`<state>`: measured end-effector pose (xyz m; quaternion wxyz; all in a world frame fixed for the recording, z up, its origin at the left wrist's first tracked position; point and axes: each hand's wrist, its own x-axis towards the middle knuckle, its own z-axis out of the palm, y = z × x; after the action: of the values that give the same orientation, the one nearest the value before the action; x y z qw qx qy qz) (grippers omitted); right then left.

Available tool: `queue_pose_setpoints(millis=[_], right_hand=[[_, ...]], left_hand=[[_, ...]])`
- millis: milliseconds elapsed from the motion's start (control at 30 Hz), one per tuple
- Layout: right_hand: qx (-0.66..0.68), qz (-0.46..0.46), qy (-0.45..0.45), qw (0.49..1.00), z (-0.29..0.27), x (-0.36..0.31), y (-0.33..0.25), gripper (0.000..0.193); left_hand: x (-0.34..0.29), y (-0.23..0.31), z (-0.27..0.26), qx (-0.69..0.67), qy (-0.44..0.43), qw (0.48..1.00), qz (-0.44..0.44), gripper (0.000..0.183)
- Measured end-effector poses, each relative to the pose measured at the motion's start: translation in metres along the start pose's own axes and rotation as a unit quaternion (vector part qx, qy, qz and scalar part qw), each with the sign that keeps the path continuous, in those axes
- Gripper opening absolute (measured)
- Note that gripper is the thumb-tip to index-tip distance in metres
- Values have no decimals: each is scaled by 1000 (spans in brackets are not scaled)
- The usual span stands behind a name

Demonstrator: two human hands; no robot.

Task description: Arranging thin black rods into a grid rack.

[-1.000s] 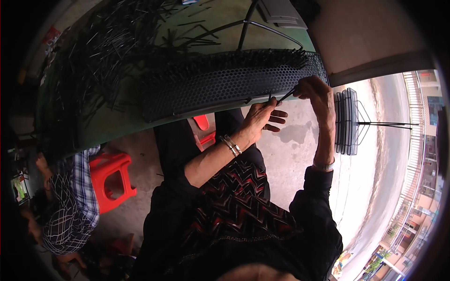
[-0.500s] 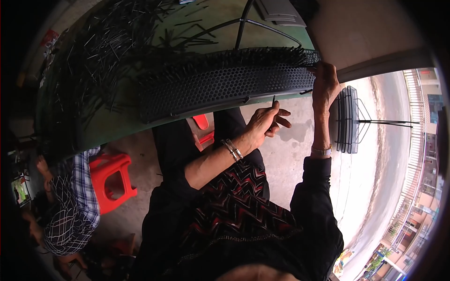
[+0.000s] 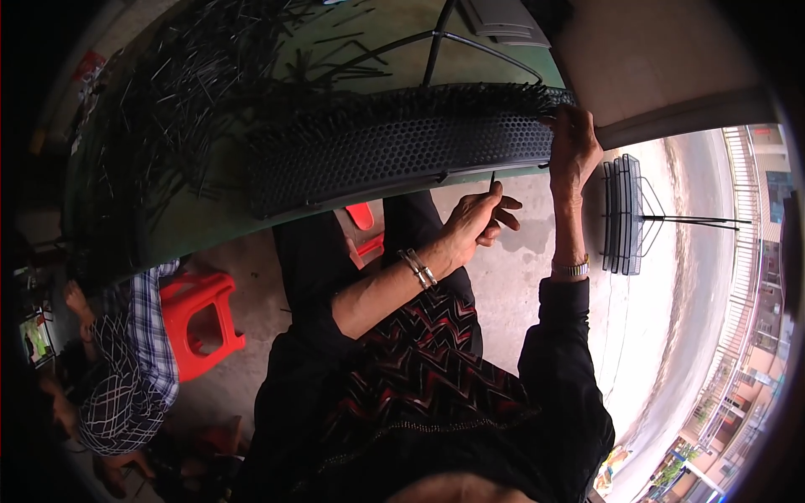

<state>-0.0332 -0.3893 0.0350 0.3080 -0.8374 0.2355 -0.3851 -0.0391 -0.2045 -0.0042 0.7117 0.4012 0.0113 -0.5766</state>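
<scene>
A long, curved black perforated panel (image 3: 360,159) lies along the near edge of the green table, with a dense row of short black strips (image 3: 402,105) standing up along its far side. Below the panel's near edge my left hand (image 3: 474,222) pinches a thin dark strip (image 3: 493,177) between thumb and forefinger, its other fingers loosely spread. My right hand (image 3: 574,151) is bent over the panel's right end, fingertips closed at the last of the strips. What those fingertips hold, if anything, is hidden by the hand.
Many loose black strips (image 3: 180,92) are heaped on the green table (image 3: 180,230) at left. A black rod frame (image 3: 434,50) rises behind the panel. Red stools (image 3: 197,323) stand on the floor at left beside a seated person (image 3: 126,377). A black rack (image 3: 622,214) stands at right.
My right hand has shifted slightly left along the panel's right end, its fingers now over the strips. My left hand stays nearly in place with the thin strip.
</scene>
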Motion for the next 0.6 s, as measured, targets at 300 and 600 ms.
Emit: queue_pose_setpoints(millis=[300, 600], right_hand=[[17, -5, 6, 1000, 1, -4, -2, 9], [-21, -14, -54, 998, -3, 6, 6, 13]], left_hand=[[-1, -1, -2, -12, -7, 1000, 0, 55], [-2, 2, -3, -18, 3, 1000, -6, 53]])
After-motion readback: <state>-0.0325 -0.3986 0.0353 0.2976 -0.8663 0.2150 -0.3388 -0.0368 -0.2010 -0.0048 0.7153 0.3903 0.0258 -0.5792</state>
